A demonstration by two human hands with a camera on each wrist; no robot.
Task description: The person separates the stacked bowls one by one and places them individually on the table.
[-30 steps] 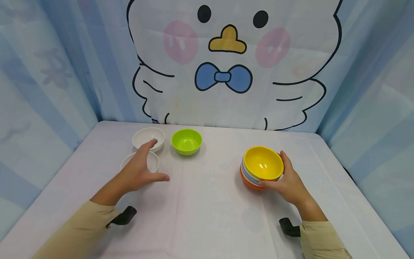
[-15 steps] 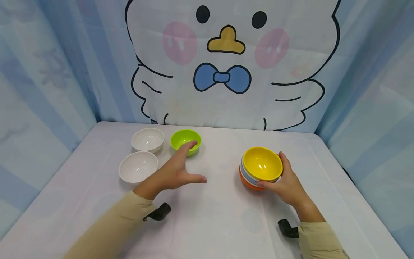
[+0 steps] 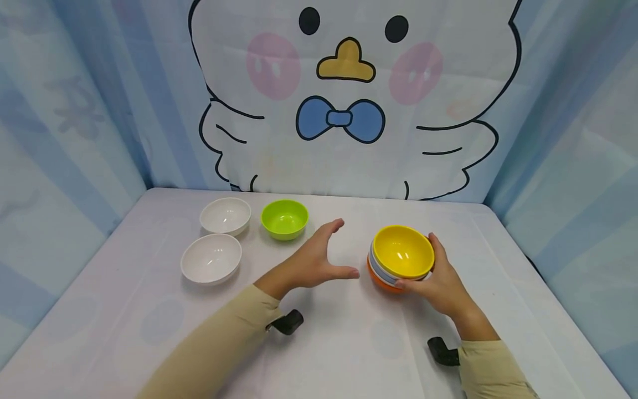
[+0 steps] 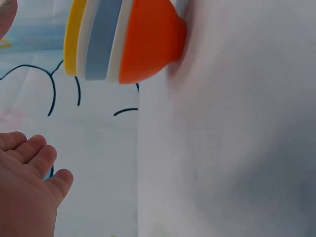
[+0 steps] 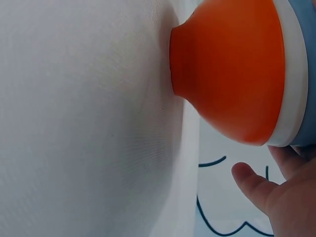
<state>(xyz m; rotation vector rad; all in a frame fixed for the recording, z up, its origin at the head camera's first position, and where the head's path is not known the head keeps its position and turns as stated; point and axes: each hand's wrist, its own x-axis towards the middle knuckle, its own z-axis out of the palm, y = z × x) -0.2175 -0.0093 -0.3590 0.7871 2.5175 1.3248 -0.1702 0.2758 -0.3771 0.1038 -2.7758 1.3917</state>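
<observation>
A stack of nested bowls stands on the table: a yellow bowl [image 3: 404, 252] on top, whitish and blue-grey rims beneath, and an orange bowl [image 5: 227, 74] at the base. My right hand [image 3: 443, 291] grips the upper stack from the right, thumb at the near side and fingers round the far right side. To the left of the stack, my left hand [image 3: 311, 266] hangs over the table with thumb and fingers spread wide, holding nothing. A gap separates it from the bowls; the left wrist view shows the orange bowl [image 4: 150, 44] beyond the hand.
Two white bowls sit at the left, a nearer one [image 3: 211, 259] and a farther one [image 3: 226, 216]. A green bowl [image 3: 285, 220] stands right of the farther one. A printed curtain [image 3: 344, 160] rises behind the white-covered table [image 3: 349, 354].
My left hand has moved right, from over the white bowls, past the green bowl, towards the stack, its fingers staying spread. The right hand and the stack stay in place.
</observation>
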